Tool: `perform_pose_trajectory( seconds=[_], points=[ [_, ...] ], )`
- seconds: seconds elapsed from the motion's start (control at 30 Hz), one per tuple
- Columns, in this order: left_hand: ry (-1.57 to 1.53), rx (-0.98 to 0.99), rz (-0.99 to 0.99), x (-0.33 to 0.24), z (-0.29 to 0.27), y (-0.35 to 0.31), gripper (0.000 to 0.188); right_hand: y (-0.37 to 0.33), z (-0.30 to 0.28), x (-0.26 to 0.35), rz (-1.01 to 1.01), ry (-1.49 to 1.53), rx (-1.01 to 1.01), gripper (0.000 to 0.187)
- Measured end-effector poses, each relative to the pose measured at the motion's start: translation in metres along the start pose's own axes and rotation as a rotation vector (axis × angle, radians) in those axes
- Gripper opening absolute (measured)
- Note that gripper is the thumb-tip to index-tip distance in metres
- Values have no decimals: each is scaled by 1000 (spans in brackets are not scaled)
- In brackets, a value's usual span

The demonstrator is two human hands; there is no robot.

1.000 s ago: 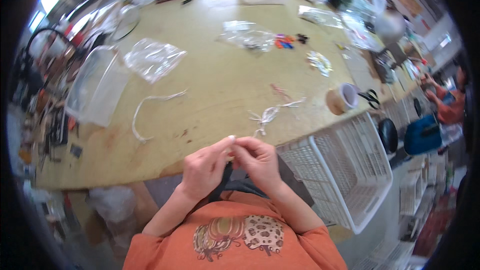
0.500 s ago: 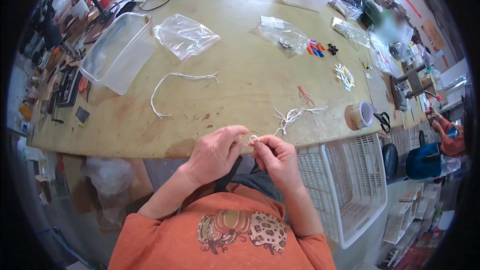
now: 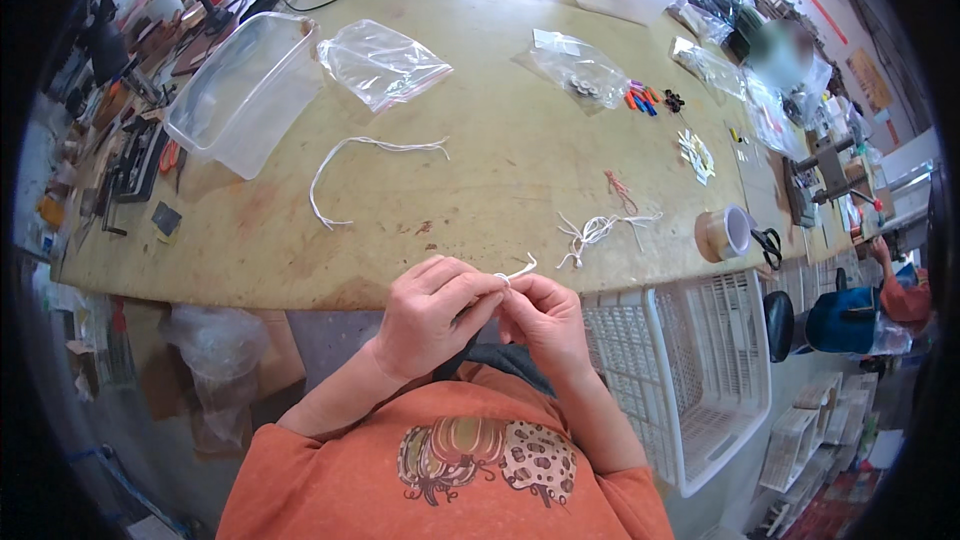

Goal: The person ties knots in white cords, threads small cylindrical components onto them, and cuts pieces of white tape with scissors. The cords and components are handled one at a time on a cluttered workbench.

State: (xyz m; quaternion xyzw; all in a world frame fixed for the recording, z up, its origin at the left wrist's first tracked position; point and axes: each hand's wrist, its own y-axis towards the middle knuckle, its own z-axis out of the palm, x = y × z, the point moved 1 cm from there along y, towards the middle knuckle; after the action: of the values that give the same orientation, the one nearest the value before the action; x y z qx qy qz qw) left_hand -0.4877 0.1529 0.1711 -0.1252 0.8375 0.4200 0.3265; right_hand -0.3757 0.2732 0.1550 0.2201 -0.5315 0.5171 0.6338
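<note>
At the near edge of the table, my left hand [image 3: 430,312] and my right hand [image 3: 547,320] meet with fingertips pinched on a thin white cord [image 3: 526,266]. One short end of it sticks up between them; the rest is hidden by my fingers. A loose bundle of white cord [image 3: 595,230] lies just beyond my right hand, beside a small twist of reddish cord [image 3: 621,192]. Farther off to the left, a long white cord [image 3: 345,145] rests in a curve on the table [image 3: 480,180].
Left stands a clear plastic bin [image 3: 240,135], beside a clear bag [image 3: 385,70]. On the right are a tape roll [image 3: 737,232], black scissors [image 3: 768,246] and small white pieces [image 3: 696,156]. A white basket [image 3: 655,380] stands below the table edge. Another person [image 3: 905,295] is at far right.
My left hand has moved right and its fingers have closed in against my right fingertips. The loop of cord seen earlier is mostly covered, and a cord end now points upward.
</note>
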Motion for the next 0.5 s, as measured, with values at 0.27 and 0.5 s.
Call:
perform_pose_trajectory(
  seconds=[0.27, 0.5],
  points=[
    [77, 11, -133, 3, 4, -3, 13, -4, 14, -9, -203, -250, -120, 17],
    [46, -68, -219, 20, -1, 5, 14, -4, 9, -7, -113, -394, -53, 20]
  ],
)
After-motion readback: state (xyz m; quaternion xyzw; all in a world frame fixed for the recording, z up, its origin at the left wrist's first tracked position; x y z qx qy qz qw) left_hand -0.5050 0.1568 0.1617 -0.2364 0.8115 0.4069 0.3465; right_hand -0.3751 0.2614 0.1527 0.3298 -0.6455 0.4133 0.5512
